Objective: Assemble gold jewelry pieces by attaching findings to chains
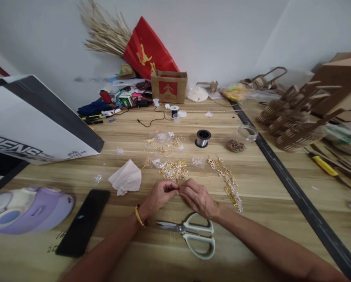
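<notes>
My left hand [159, 194] and my right hand [197, 197] meet fingertip to fingertip over the wooden table [252, 188], both pinched on a tiny piece that I cannot make out. Just beyond the fingertips lies a heap of small gold jewellery parts [174, 170]. A row of gold chains and charms [227, 182] runs to the right of my right hand. Pale-handled scissors [193, 232] lie shut under my right wrist. A gold bangle sits on my left wrist.
A crumpled white tissue [126, 178], a black phone [83, 221] and a purple-white device [25, 209] lie at left. A wire spool [203, 138], bead dish [236, 145], glass jar lid [248, 132], brown paper bag [169, 86] and wooden baskets [295, 117] stand farther back.
</notes>
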Motion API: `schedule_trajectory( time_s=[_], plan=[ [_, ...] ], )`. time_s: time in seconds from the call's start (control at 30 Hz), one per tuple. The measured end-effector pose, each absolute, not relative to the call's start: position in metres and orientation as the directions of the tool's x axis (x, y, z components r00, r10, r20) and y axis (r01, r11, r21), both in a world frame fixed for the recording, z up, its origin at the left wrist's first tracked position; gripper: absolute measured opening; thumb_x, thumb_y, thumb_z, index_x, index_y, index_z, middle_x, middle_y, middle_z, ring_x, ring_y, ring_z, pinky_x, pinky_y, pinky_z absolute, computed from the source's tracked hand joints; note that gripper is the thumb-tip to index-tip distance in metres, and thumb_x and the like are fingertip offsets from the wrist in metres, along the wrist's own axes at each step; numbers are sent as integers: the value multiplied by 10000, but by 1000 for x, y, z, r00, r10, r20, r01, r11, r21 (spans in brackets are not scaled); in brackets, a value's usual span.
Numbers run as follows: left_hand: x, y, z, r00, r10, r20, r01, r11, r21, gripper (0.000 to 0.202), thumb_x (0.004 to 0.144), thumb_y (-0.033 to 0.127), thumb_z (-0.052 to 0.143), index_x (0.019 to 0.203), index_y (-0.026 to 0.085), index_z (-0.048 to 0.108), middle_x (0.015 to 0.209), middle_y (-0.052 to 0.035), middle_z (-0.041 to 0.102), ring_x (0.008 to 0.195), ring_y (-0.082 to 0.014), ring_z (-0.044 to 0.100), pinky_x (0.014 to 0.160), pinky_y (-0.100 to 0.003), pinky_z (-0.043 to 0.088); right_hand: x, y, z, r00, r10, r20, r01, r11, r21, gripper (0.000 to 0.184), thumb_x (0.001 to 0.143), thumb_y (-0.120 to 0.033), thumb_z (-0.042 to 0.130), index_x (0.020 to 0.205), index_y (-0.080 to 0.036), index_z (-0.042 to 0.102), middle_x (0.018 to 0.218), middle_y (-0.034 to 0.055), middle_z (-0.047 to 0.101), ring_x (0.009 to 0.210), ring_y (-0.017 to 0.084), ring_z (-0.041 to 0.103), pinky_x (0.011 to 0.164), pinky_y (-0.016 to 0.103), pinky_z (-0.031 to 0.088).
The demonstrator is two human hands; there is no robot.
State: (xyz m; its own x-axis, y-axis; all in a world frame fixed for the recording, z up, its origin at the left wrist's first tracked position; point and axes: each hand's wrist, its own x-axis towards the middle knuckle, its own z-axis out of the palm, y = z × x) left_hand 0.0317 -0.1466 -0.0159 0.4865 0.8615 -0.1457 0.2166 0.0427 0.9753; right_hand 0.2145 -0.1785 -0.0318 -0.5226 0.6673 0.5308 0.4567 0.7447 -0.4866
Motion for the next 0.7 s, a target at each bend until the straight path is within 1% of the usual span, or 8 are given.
schedule_trajectory(
  time_s=[0.17,0.37,0.5,0.57,0.7],
  plan=[
    [31,-145,-18,487,859,-160,181,81,980,181,658,283,697,681,123,617,624,-3,597,606,-118,519,601,-227,402,215,-178,-32,-505,677,535,450,736,-506,171,928,-154,385,1020,-178,527,918,99,571,847,191,532,723,312,502],
    [31,-145,-17,459,880,-119,132,65,989,153,660,260,693,689,126,625,717,-30,629,682,-136,547,664,-244,424,215,-178,-35,-495,686,533,436,727,-531,157,928,-153,396,1010,-173,528,925,96,560,868,188,529,746,312,499],
    [33,-147,-16,429,895,-123,160,59,985,131,670,235,677,693,122,615,663,-18,604,647,-129,534,639,-241,414,215,-178,-35,-488,691,533,435,722,-538,158,930,-153,394,1006,-176,530,905,90,560,839,183,527,731,309,495],
    [34,-148,-14,426,895,-134,158,73,985,135,670,235,674,685,119,606,638,-9,586,626,-121,518,613,-232,399,214,-178,-34,-482,696,533,432,718,-547,156,932,-157,390,999,-176,530,891,88,560,817,180,528,716,307,491],
    [35,-149,-8,441,874,-204,126,165,978,161,669,259,677,688,116,608,619,5,574,608,-106,495,585,-213,371,213,-178,-32,-456,713,533,419,700,-579,141,934,-164,390,963,-178,527,863,81,562,795,177,529,712,306,485]
  ],
)
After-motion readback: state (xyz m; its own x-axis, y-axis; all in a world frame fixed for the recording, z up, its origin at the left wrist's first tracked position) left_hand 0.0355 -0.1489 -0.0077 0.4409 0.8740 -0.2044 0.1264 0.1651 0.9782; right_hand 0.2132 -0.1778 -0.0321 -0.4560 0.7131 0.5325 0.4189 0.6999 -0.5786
